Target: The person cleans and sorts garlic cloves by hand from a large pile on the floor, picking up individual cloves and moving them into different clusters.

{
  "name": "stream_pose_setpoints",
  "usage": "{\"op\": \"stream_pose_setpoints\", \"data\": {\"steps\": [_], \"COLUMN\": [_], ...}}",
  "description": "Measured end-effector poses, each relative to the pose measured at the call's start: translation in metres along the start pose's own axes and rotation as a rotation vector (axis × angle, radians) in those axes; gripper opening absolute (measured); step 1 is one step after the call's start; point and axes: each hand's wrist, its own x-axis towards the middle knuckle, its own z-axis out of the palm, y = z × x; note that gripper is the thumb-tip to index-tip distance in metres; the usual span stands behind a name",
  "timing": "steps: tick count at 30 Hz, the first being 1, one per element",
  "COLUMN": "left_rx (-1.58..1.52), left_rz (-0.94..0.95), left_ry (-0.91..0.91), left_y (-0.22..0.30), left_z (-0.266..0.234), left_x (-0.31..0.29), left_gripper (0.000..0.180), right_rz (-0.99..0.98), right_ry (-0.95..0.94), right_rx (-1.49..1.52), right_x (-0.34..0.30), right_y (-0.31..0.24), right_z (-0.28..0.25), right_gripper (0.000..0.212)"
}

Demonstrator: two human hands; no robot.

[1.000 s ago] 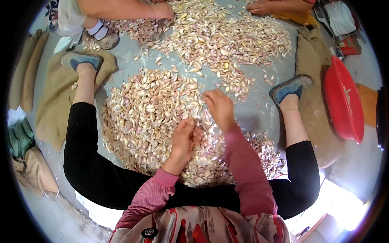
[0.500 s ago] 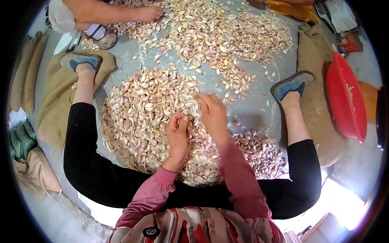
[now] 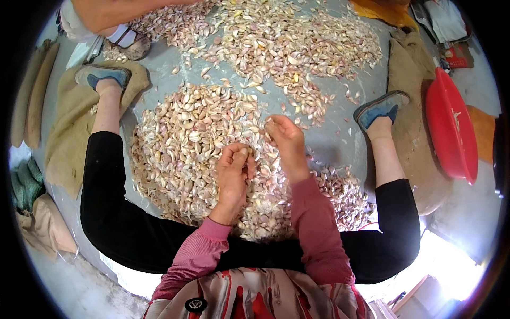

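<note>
A broad heap of garlic cloves, cream with pinkish skins, lies on the grey floor between my legs. Over its middle, my left hand is closed, thumb against the curled fingers, on what looks like a garlic clove mostly hidden by the fingertips. Slightly farther out and to the right, my right hand is bent inward with thumb and fingers pinched together. Whatever it may hold is too small to make out. The two hands are apart. A smaller pile of darker, purplish cloves lies near my right thigh.
Another large spread of garlic cloves covers the floor ahead. Another person's arm reaches in at the far left. Burlap sacks lie beyond my feet on both sides. A red basin stands tilted at the right.
My right hand has drawn its fingers inward and turned, and now shows sharply instead of blurred. My left hand stays nearly in place. The other person's hand has moved up toward the top edge.
</note>
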Motion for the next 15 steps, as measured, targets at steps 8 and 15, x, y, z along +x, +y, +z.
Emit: {"op": "stream_pose_setpoints", "data": {"steps": [8, 15], "left_rx": [0.000, -0.026], "left_rz": [-0.064, -0.124], "left_ry": [-0.102, -0.094], "left_y": [-0.013, -0.019], "left_z": [0.005, -0.006], "left_x": [-0.007, -0.004], "left_gripper": [0.014, 0.019], "right_rz": [-0.018, -0.071], "right_ry": [0.087, -0.149], "right_rx": [-0.096, -0.050], "right_x": [-0.062, -0.062], "right_y": [0.009, 0.000], "right_z": [0.011, 0.001], "right_gripper": [0.020, 0.020]}}
